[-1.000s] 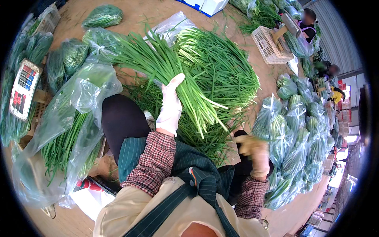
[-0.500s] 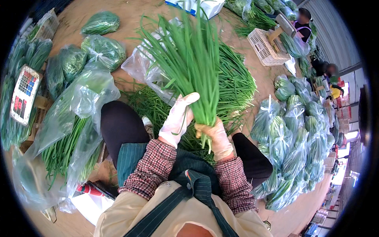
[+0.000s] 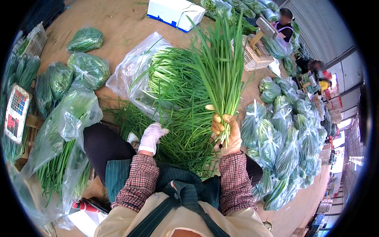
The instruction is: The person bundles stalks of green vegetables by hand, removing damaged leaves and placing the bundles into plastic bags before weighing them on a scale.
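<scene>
My right hand (image 3: pixel 227 132), in a tan-stained glove, grips a bunch of garlic chives (image 3: pixel 223 75) by the pale stem ends. The long flat leaves fan upward and away from me. My left hand (image 3: pixel 152 137), in a whitish glove, is apart from the bunch, low over the loose leaves between my knees. Its thumb stands away from the partly hidden fingers, and I see nothing held in it. Ahead of both hands lies a large heap of chives (image 3: pixel 177 79), partly on a clear plastic sheet (image 3: pixel 124 75).
Filled clear bags (image 3: pixel 290 138) crowd the right side. On my left are an open bag of chives (image 3: pixel 63 158), tied bags (image 3: pixel 89 71) and a scale panel (image 3: pixel 16 112). A white box (image 3: pixel 173 14) and a plastic crate (image 3: pixel 254 57) stand farther off. Another person (image 3: pixel 285 25) is beyond the crate.
My right hand has moved right with the bunch, away from my left hand. My left hand has dropped back left and down, letting go of the thin leaf. The view has shifted slightly.
</scene>
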Demonstrator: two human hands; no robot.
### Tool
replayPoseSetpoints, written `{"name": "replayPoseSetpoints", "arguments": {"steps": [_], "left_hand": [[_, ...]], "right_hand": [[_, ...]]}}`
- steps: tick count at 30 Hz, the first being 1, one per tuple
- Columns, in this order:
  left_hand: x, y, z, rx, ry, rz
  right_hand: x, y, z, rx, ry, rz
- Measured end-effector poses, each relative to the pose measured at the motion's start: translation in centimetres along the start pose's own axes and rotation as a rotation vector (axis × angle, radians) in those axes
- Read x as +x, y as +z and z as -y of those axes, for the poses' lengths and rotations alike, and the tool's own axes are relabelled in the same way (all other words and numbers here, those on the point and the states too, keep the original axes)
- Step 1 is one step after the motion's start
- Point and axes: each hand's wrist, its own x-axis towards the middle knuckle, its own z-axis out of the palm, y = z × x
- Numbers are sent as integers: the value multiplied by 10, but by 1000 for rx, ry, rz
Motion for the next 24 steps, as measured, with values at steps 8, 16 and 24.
{"name": "replayPoseSetpoints", "arguments": {"steps": [8, 16, 24], "left_hand": [[-84, 28, -73, -1478, 1001, 706], [-80, 11, -60, -1337, 867, 521], [-90, 25, -57, -1317, 681, 326]], "right_hand": [[-39, 46, -83, -43, 190, -73], [-40, 29, -28, -1100, 403, -60], [51, 98, -24, -2140, -1057, -104]]}}
